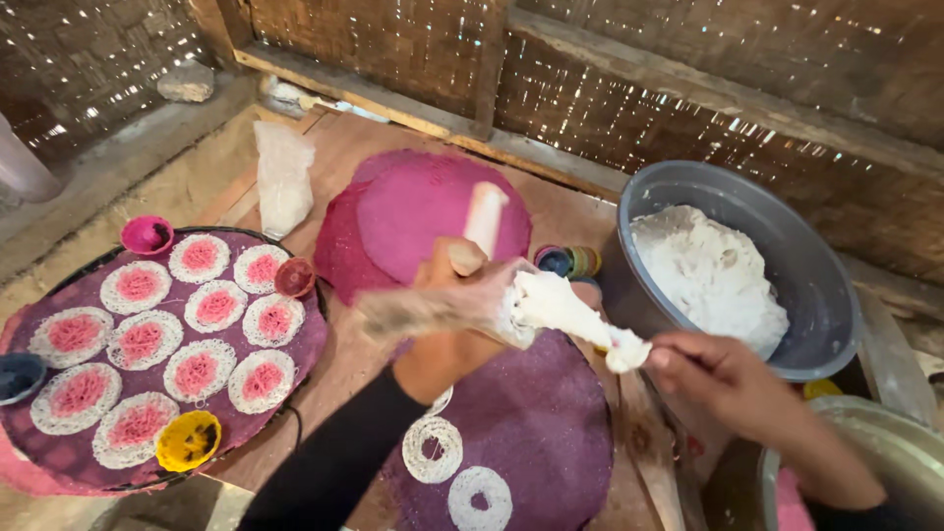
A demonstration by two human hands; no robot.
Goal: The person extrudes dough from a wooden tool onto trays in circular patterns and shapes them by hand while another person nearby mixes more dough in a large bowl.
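- The left hand (447, 320), in a black sleeve, is closed around a press tool (482, 265) with a pale upright handle; the fingers wrap its body, and motion blur hides their exact hold.
- A thick rope of white dough (565, 310) hangs from the press toward the right, and its far end sits between the pinched fingertips of the right hand (723, 379), which is curled narrow on it.
- Just beneath both hands lies a round purple mat (541, 433) bearing two white lacy noodle rings (433, 447) at its near left; the rest of its face is bare.
- Right of the hands, close by, a grey metal basin (816, 295) holds a mound of white dough; its rim stands just behind the right hand.
- Behind the press, a magenta round mat (413, 211) lies flat, with small coloured cups (570, 261) between it and the basin.
- Far left, a dark round tray (295, 388) carries a purple mat with ten white-and-pink noodle rounds (197, 374), packed close, plus small pink, red, yellow and blue cups at its edges.
- A white plastic bag (283, 177) stands beyond the tray.
- The wooden table (344, 364) shows a narrow bare strip between tray and near mat; woven walls (688, 108) close the far side.
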